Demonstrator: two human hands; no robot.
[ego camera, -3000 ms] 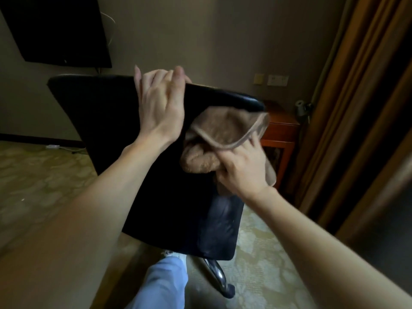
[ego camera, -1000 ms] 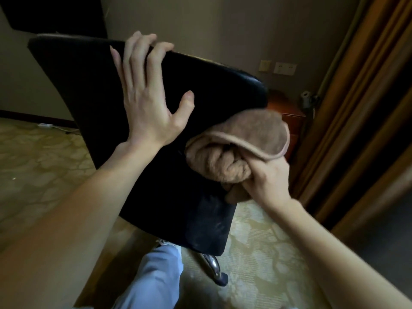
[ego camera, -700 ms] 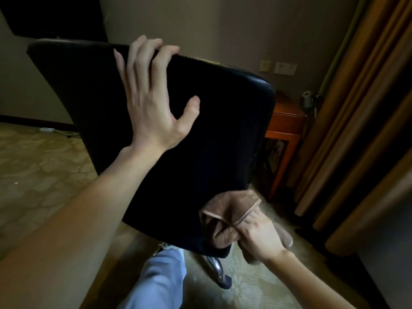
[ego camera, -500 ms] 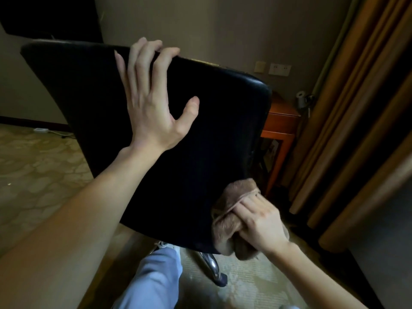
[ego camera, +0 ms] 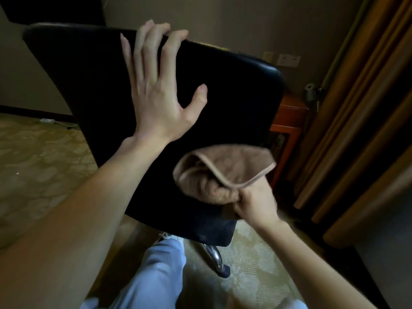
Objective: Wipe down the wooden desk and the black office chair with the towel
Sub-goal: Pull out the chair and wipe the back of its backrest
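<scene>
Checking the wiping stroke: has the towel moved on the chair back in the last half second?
Yes. The towel in the right hand has gone up the chair back, away from its bottom edge.

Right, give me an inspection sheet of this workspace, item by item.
Surface: black chair back, being wiped low on its right side.
Job's things: brown towel bunched against the chair back; reddish wooden furniture behind the chair, untouched.
Clutter: small grey object beyond the wooden furniture, too blurred to identify.
Grips: left hand flat on the chair back, fingertips at its top edge; right hand grips the towel.
Cables: white power strip with a cord on the carpet, far left.
Surroundings: brown curtains at right, wall sockets, patterned carpet.
</scene>
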